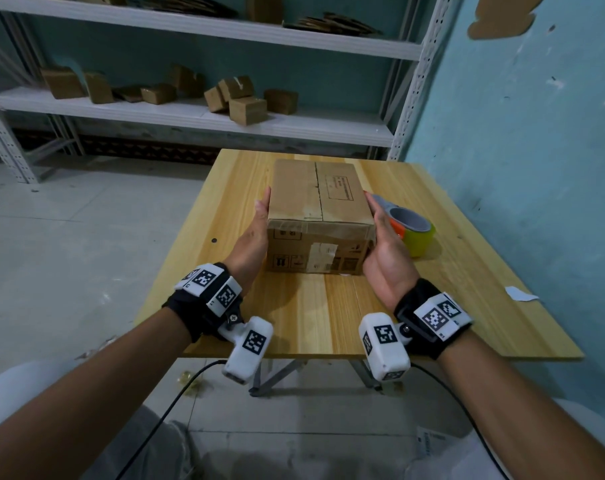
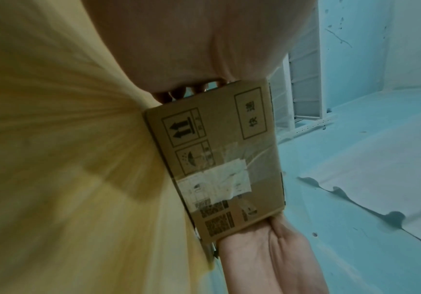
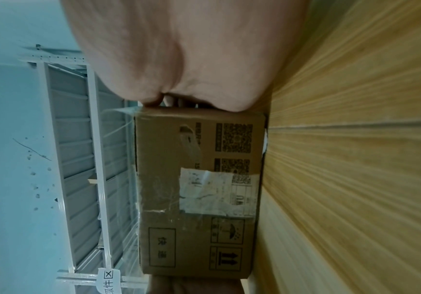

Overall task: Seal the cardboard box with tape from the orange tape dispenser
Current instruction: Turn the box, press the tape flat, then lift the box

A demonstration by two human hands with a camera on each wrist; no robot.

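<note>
A brown cardboard box (image 1: 318, 202) with closed top flaps and an open seam down the middle stands on the wooden table (image 1: 311, 313). My left hand (image 1: 256, 230) lies flat against its left side with straight fingers. My right hand (image 1: 384, 237) presses flat against its right side. The orange tape dispenser (image 1: 408, 230) with a roll of yellowish tape lies on the table just right of my right hand. The wrist views show the box's near face (image 2: 217, 165) (image 3: 197, 191) with an old white label and printed marks, held between both palms.
A white metal shelf (image 1: 197, 112) with several small cardboard boxes stands behind the table. A teal wall (image 1: 519, 150) runs along the table's right edge. A white paper scrap (image 1: 519, 293) lies near the right edge. Grey floor lies to the left.
</note>
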